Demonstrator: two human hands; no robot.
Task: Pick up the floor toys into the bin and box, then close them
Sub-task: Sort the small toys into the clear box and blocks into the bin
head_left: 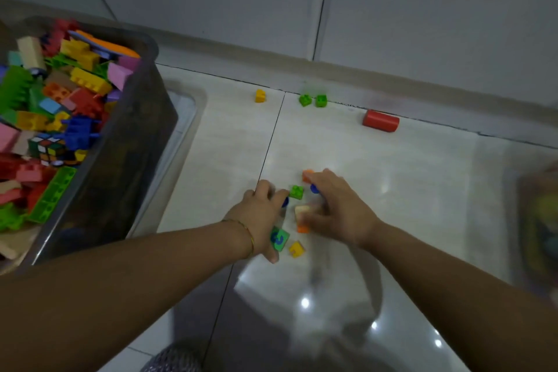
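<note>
Both hands down on the glossy tiled floor [422, 190], amid a small scatter of toys. Left hand [262, 216], thin bracelet [248, 232] at the wrist, fingers curled down over a blue piece [285, 201] peeking out at the fingertips; too blurred to tell whether gripping it or only touching. Right hand [336, 214] likewise curled, a second blue piece [314, 189] and an orange block [308, 175] at its fingertips, a beige block [303, 211] by the thumb; cannot tell its hold either. Between the 2 hands, a green brick [296, 192]. Nearer the camera, a green number tile [280, 239], a yellow brick [296, 249] and an orange piece [302, 228]. Along the wall, well apart from the hands: 1 yellow block [260, 96], 2 green blocks [305, 100] side by side, 1 red cylinder [381, 121] lying on its side. At left, the dark translucent bin [151, 48], open, heaped with building blocks, a puzzle cube [46, 146] among them. At the far right edge, a blurred container [531, 220], contents unreadable.
</note>
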